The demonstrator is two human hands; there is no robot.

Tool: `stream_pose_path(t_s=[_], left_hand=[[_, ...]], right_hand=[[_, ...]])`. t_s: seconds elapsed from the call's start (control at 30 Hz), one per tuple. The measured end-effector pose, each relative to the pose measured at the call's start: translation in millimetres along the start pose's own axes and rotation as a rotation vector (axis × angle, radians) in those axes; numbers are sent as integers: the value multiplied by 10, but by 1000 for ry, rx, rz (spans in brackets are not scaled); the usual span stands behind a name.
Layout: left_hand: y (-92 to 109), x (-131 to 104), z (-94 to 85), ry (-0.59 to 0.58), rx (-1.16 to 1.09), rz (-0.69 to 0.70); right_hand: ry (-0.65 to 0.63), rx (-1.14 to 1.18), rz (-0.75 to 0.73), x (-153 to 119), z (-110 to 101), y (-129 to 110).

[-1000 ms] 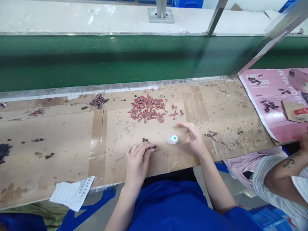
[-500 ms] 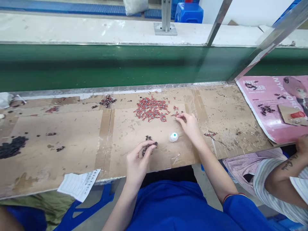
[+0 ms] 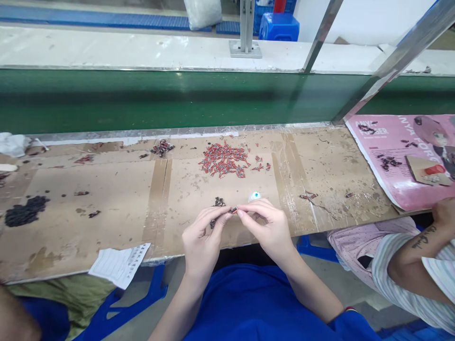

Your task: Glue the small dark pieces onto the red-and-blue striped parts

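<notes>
My left hand (image 3: 202, 237) is closed in a pinch on a small black piece (image 3: 233, 210). My right hand (image 3: 268, 227) meets it from the other side, its fingertips pinched on a small red piece that is mostly hidden. The two pieces touch or nearly touch; which of these, I cannot tell. Just behind my left fingers lies a small heap of dark metallic parts (image 3: 219, 202). A small white round container (image 3: 254, 195) stands behind my right hand, partly covered by it. Farther back, a spread of small red and silver parts (image 3: 224, 159) lies on the cardboard (image 3: 192, 189).
A heap of black pieces (image 3: 25, 212) lies at the left, and a dark reddish cluster (image 3: 162, 148) at the back. A paper slip (image 3: 120, 265) overhangs the front edge. At right are a pink poster (image 3: 401, 189) and another person's arm (image 3: 412, 260). A green panel (image 3: 159, 102) borders the back.
My right hand has come from the edge of the red parts toward me and left, meeting my left hand. My left hand keeps its pinch in nearly the same place.
</notes>
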State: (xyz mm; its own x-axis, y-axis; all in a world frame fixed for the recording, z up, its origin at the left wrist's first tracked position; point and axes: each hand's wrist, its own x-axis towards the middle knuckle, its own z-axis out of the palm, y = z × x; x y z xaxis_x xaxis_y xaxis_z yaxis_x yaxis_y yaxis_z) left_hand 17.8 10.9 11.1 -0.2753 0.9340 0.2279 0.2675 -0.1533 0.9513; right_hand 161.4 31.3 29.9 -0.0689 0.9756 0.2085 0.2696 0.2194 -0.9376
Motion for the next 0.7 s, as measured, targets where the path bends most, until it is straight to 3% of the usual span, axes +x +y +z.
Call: stream_pose_path(t_s=[0.27, 0.47, 0.6, 0.7], left_hand=[[21, -35, -23, -6, 3, 44], [-2, 2, -11, -26, -50, 105], [-23, 29, -25, -98, -134, 9], [-17, 21, -51, -165, -161, -76]], right_hand=[[-1, 3, -8, -22, -2, -13], [-52, 114, 151, -56, 9, 28], [-41, 145, 233, -73, 15, 55], [-16, 104, 188, -74, 16, 61]])
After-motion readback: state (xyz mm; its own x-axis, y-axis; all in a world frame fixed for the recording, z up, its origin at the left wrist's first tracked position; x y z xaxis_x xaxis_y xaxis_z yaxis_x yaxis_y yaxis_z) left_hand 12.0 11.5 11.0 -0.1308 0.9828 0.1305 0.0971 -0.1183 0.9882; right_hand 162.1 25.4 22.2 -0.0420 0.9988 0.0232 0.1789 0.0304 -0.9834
